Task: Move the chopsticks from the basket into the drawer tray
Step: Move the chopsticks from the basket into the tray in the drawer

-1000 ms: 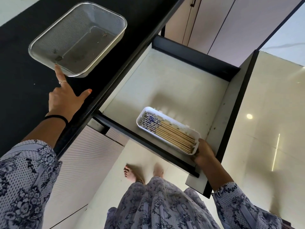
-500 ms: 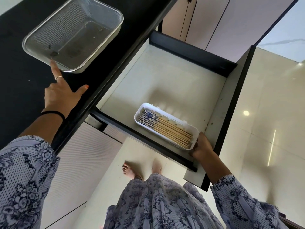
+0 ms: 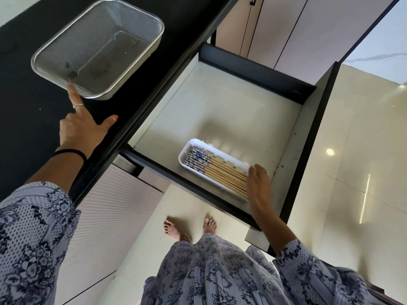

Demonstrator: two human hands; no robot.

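A metal mesh basket [image 3: 114,34] stands on the black counter with no chopsticks in it. My left hand [image 3: 82,128] rests on the counter, its forefinger stretched out and touching the basket's near rim. Several wooden chopsticks [image 3: 217,170] with blue-patterned ends lie side by side in a white tray [image 3: 187,148] inside the open drawer [image 3: 220,102]. At the tray's right end, my right hand [image 3: 257,183] lies over the chopstick tips with its fingers on them.
The drawer stands pulled out over a glossy tiled floor [image 3: 363,150], with dark walls around its pale bottom. The black counter [image 3: 26,73] runs along the left. Cabinet doors [image 3: 286,25] stand behind. My bare feet [image 3: 189,227] are below the drawer front.
My right hand has moved from the tray's outer end up onto the chopstick tips. My left forefinger stays on the basket rim.
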